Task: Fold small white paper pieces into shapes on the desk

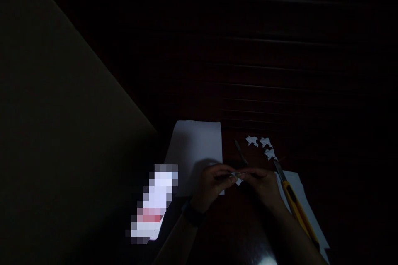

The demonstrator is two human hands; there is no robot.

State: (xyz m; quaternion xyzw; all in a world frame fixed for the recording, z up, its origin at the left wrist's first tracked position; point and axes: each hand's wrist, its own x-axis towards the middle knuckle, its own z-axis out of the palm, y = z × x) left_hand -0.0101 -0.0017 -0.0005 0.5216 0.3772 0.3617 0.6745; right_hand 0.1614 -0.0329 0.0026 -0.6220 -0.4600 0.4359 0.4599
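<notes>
The scene is very dark. My left hand (pixel 214 186) and my right hand (pixel 264 186) meet over a dark table, fingertips pinched together on a small white folded paper piece (pixel 239 177). A dark band sits on my left wrist. Three small folded white paper shapes (pixel 261 145) lie just beyond my hands. A yellow utility knife (pixel 295 205) with its blade out lies to the right of my right hand, partly on a white sheet (pixel 298 182).
A white paper sheet (pixel 195 149) lies behind my left hand. A thin dark tool (pixel 240 152) rests between that sheet and the folded shapes. A blurred bright object (pixel 154 205) sits at lower left. A large dim panel (pixel 46 132) fills the left side.
</notes>
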